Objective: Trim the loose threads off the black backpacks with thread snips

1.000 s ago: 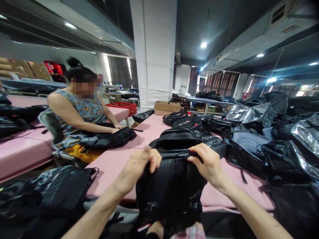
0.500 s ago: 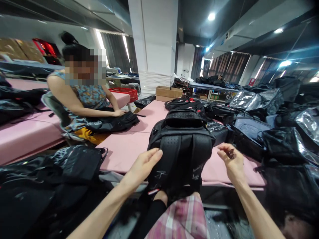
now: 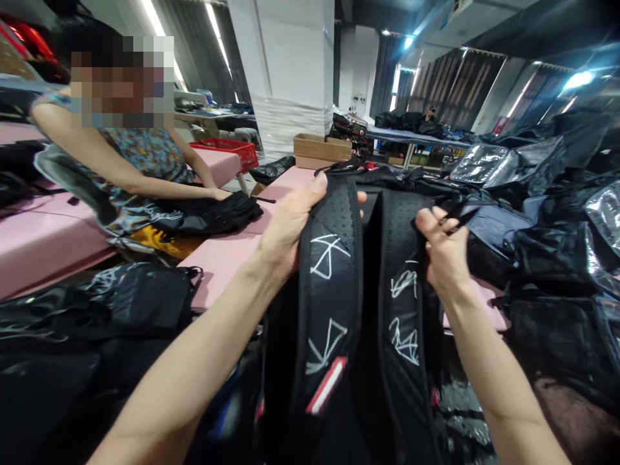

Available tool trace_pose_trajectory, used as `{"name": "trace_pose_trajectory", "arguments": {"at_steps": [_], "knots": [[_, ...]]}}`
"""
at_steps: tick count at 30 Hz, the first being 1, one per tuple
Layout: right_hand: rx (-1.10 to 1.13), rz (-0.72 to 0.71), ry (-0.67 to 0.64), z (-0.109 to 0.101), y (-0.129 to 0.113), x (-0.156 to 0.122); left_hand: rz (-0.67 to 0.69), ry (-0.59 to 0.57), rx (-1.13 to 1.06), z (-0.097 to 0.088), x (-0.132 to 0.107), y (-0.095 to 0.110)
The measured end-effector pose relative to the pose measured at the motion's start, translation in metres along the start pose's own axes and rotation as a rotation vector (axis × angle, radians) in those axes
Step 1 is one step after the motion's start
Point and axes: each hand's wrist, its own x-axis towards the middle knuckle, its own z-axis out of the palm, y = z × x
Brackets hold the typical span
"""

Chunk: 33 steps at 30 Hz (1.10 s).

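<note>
A black backpack is raised close to me, its two padded shoulder straps facing me. White line drawings run down both straps. The left-side strap (image 3: pixel 329 284) also bears a red-edged white tag. My left hand (image 3: pixel 295 223) is closed round the upper part of that strap, thumb in front and fingertips showing past its inner edge. At the outer edge of the right-side strap (image 3: pixel 404 278), my right hand (image 3: pixel 443 245) has its fingers curled and gripping. A small dark strip (image 3: pixel 462 216) shows at those fingers; what it is I cannot make out.
A co-worker (image 3: pixel 126 155) sits at the left, hands on a black bag (image 3: pixel 208 213) at a pink table (image 3: pixel 223 255). More black bags (image 3: pixel 150 297) are piled at the left and right (image 3: pixel 557 258). Behind stand a cardboard box (image 3: pixel 322 150), a red crate (image 3: pixel 227 154) and a pillar (image 3: pixel 285 77).
The backpack has tipped up and come nearer, its straps now filling the middle. My left hand has moved up onto one strap; my right hand, apart from the bag before, has come to the other.
</note>
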Motion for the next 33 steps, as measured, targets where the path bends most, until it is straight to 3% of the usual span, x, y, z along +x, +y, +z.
{"name": "trace_pose_trajectory", "arguments": {"at_steps": [2, 5, 8, 11, 17, 23, 26, 29, 31, 33], "knots": [[0.010, 0.123, -0.030, 0.011, 0.053, 0.004, -0.235, -0.040, -0.192, -0.016, 0.036, -0.048], [-0.086, 0.337, -0.164, 0.014, 0.143, -0.024, -0.536, 0.068, -0.238, -0.044, 0.062, -0.151], [-0.248, 0.443, -0.268, 0.004, 0.208, -0.073, -0.682, 0.106, -0.215, -0.070, 0.040, -0.240], [-0.315, 0.500, -0.276, -0.004, 0.240, -0.102, -0.723, 0.086, -0.270, -0.086, -0.001, -0.284], [-0.388, 0.537, -0.271, -0.007, 0.271, -0.101, -0.836, 0.100, -0.255, -0.093, -0.044, -0.294], [-0.464, 0.493, -0.283, -0.007, 0.271, -0.103, -0.903, 0.134, -0.279, -0.085, -0.081, -0.286], [-0.515, 0.474, -0.289, -0.003, 0.256, -0.101, -0.890, 0.189, -0.252, -0.085, -0.099, -0.284], [-0.752, 0.372, -0.235, 0.001, 0.227, -0.106, -0.764, 0.249, -0.176, -0.087, -0.108, -0.283], [-0.921, 0.275, -0.212, 0.004, 0.202, -0.119, -0.698, 0.221, -0.193, -0.088, -0.110, -0.282], [-0.950, 0.248, -0.269, 0.005, 0.177, -0.138, -0.672, 0.177, -0.279, -0.088, -0.108, -0.280]]}}
